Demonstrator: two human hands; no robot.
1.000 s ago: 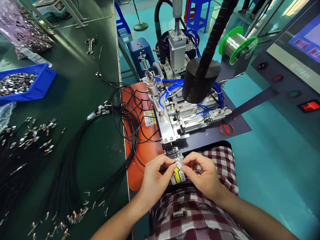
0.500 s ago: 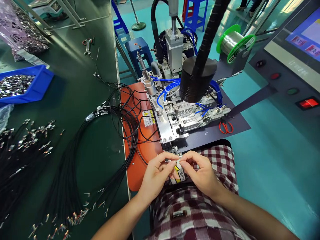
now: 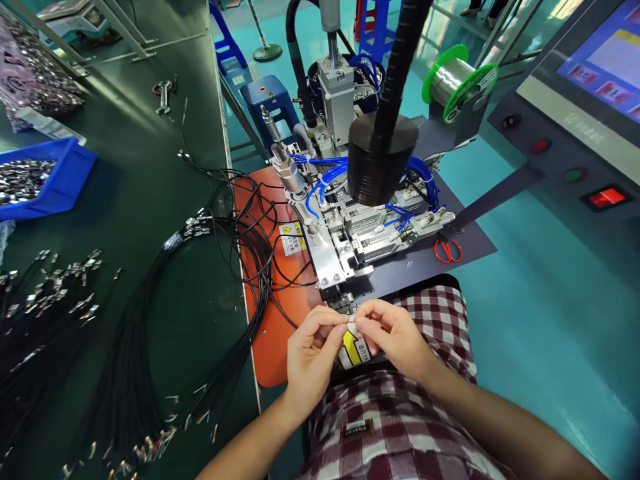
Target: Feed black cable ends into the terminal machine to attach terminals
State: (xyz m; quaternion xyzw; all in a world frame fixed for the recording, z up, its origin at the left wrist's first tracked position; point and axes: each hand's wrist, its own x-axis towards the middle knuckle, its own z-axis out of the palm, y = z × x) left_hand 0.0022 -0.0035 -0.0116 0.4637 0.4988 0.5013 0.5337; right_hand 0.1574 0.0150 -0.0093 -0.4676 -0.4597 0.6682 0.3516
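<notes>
1. left hand [image 3: 311, 353]: grip closed, thumb and forefinger pinch the small silver metal part [image 3: 352, 322] from its left end.
2. right hand [image 3: 395, 337]: grip closed too, fingertips pinch the same part from the right. Both hands meet on it.
3. The small silver metal part is just in front of the silver metal machine fixture [image 3: 345, 237], at its near edge, right above a white tag with a yellow arrow [image 3: 354, 348]. Wire attached or not: cannot tell, fingers cover it.
4. orange rubber mat [image 3: 273, 333]: under and left of the machine fixture. The left hand overlaps its near part.
5. black cables with metal ends [image 3: 137, 347]: left of the machine fixture, some looping onto the mat, the rest spread over the dark green bench [image 3: 150, 187].
6. blue plastic bin of shiny metal pieces [image 3: 60, 183]: far left of the machine fixture, on the bench.
7. black ribbed round hood [image 3: 383, 160]: hangs over the middle of the machine fixture.
8. green-flanged spool of silver wire [image 3: 457, 80]: behind and right of the machine fixture.
9. red-handled scissors [image 3: 447, 249]: just right of the machine fixture.
10. lit red rocker switch [image 3: 606, 197]: well right of the machine fixture.
11. red-and-white checked cloth [image 3: 400, 427]: in front of the machine fixture, under both forearms.
</notes>
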